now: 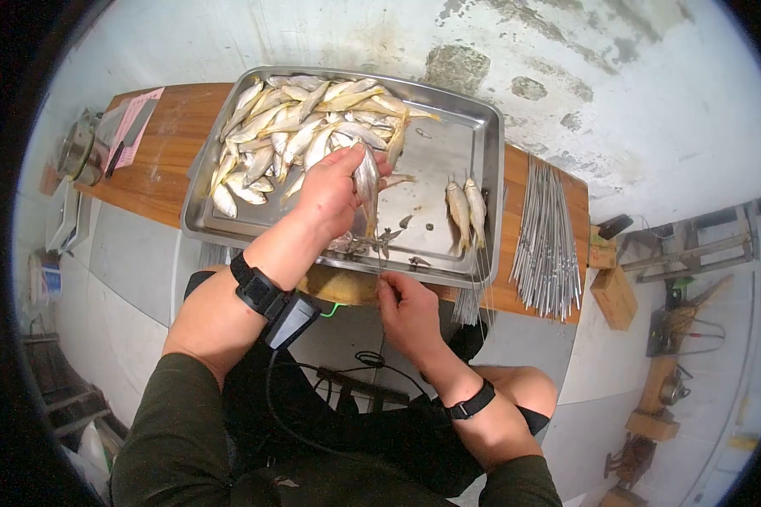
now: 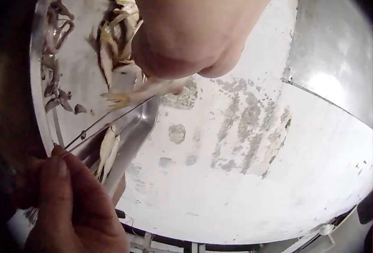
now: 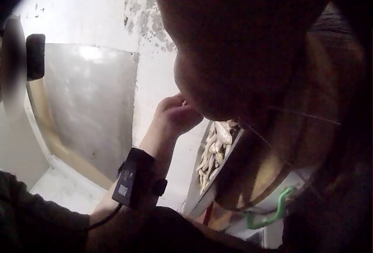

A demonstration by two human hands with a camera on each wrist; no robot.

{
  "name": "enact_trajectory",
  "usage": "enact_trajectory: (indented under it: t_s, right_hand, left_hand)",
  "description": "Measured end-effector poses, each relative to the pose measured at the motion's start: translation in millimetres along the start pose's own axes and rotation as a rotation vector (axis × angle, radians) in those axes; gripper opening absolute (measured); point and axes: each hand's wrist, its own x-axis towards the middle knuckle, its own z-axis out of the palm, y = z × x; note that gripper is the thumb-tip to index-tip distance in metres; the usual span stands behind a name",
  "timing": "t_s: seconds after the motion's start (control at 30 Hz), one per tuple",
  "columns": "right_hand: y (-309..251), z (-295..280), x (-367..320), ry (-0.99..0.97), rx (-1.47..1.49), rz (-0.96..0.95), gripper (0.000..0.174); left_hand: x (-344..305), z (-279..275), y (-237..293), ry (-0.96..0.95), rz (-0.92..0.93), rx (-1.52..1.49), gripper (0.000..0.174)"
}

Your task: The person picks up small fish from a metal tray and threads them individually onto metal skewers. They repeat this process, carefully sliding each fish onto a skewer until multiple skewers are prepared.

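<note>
My left hand (image 1: 334, 190) holds a small silvery fish (image 1: 367, 182) above the metal tray (image 1: 452, 139), its tail pointing down toward me. Just past the tray's near rim, my right hand (image 1: 410, 314) pinches thin metal skewers (image 2: 83, 133) between thumb and forefinger. In the left wrist view the skewers run from those fingertips up to the tail end of the held fish; the fish's front part is hidden behind the left hand. Many similar fish (image 1: 271, 127) are heaped in the tray's left part. Two fish (image 1: 458, 211) lie side by side at its right, with thin skewers extending below them.
Dark scraps (image 1: 386, 238) lie near the tray's front. A bundle of metal skewers (image 1: 545, 241) lies on the wooden table (image 1: 173, 127) to the right. At the left are a knife (image 1: 135, 127) and a metal pot (image 1: 80, 150). The stained wall (image 1: 566, 76) rises behind.
</note>
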Motion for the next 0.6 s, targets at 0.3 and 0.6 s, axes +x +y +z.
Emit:
enact_trajectory:
  t_s: [0.3,0.6]
  right_hand:
    - [-2,-5,-6,-0.024,-0.092,-0.013,0.016]
    - [4,-6,-10,0.053,-0.087,-0.027,0.016]
  left_hand:
    - [11,-10,9,-0.005,0.024,-0.09,0.021]
    - [8,-5,15,0.013,0.03,-0.071,0.022]
